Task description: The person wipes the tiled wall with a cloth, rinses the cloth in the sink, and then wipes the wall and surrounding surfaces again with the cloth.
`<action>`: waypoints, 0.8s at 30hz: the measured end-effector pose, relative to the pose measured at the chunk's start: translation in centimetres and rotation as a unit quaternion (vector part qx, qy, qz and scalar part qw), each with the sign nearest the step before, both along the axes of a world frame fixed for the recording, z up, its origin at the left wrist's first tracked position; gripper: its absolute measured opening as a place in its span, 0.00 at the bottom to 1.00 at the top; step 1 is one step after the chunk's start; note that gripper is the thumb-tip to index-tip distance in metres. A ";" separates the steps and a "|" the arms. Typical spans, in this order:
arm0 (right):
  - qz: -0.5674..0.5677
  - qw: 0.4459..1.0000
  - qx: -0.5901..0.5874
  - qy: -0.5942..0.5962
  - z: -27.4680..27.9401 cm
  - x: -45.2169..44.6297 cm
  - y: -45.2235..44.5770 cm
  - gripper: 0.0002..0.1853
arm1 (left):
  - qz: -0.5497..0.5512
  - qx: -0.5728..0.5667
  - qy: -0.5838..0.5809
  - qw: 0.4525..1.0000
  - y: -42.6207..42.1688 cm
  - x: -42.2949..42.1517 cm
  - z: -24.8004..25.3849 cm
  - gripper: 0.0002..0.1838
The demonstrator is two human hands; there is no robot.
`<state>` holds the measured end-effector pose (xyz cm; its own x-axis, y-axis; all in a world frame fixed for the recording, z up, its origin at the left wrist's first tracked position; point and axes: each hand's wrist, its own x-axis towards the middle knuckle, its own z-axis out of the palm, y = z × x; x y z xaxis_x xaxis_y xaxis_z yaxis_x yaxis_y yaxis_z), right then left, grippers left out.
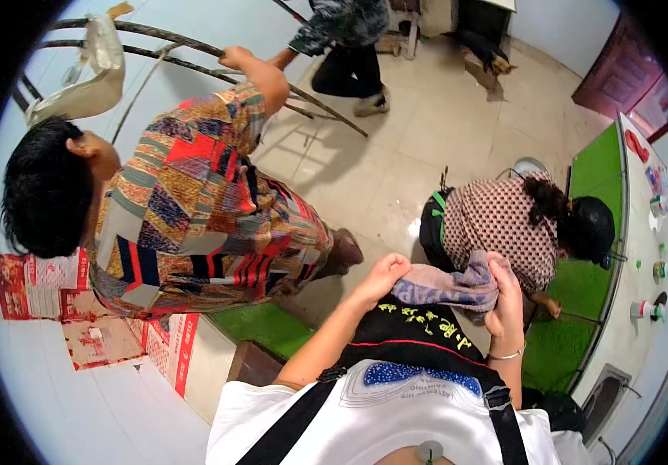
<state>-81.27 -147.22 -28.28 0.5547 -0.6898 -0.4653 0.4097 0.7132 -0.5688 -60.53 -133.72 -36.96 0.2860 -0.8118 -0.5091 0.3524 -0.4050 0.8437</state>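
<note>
A pinkish cloth [454, 287] with a blue pattern, like a rag or small towel, is held up in front of the black apron [419, 329]. My left hand [386, 277] pinches one end between thumb and fingers. At the other end, my right hand [507, 298] grips the bunched part, its thumb along the edge and a bracelet on the wrist. Between both hands the cloth hangs slightly slack and creased. Yellow lettering on the apron shows just below it.
On the left, a person in a patchwork-print shirt [194, 209] grips a curved dark pole frame [194, 46]. A crouching person in a checked top [497, 225] is by the green cabinets [570, 341]. Bottles stand on the white counter [632, 271]. A dog [483, 50] is at the back.
</note>
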 end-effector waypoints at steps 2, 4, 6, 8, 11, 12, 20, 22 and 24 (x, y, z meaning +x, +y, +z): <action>-0.012 1.000 0.015 0.005 -0.1 -0.6 0.1 0.08 | 0.007 0.001 0.008 1.000 -0.1 -0.5 0.0 0.06; -0.022 0.999 0.024 0.010 -0.1 -1.3 0.2 0.08 | 0.000 0.001 0.012 1.000 -0.1 -0.5 -0.2 0.05; -0.031 0.999 0.022 0.022 -0.1 -1.6 0.2 0.08 | 0.007 0.015 0.029 0.999 -0.4 -0.6 0.6 0.05; -0.025 0.998 0.031 0.040 0.7 -1.5 0.5 0.08 | -0.015 0.022 0.004 1.000 -0.6 -0.3 1.8 0.07; -0.038 0.997 0.023 0.062 0.8 -1.6 0.5 0.09 | -0.012 0.026 -0.024 0.999 -1.7 0.0 2.1 0.07; -0.043 0.997 0.020 0.064 0.6 -1.8 0.4 0.08 | -0.006 0.005 -0.028 1.000 -2.3 0.0 1.9 0.06; -0.087 0.996 0.008 -0.007 2.0 -2.1 -0.9 0.08 | -0.024 -0.027 -0.023 0.999 -11.3 1.7 5.6 0.07; -0.117 0.992 -0.042 -0.005 3.2 -1.7 -0.5 0.05 | -0.035 -0.031 -0.109 0.993 -14.0 1.4 9.1 0.08; -0.153 0.988 -0.027 0.005 0.7 1.8 -3.8 0.07 | -0.072 -0.021 -0.067 0.995 -20.9 4.7 3.6 0.09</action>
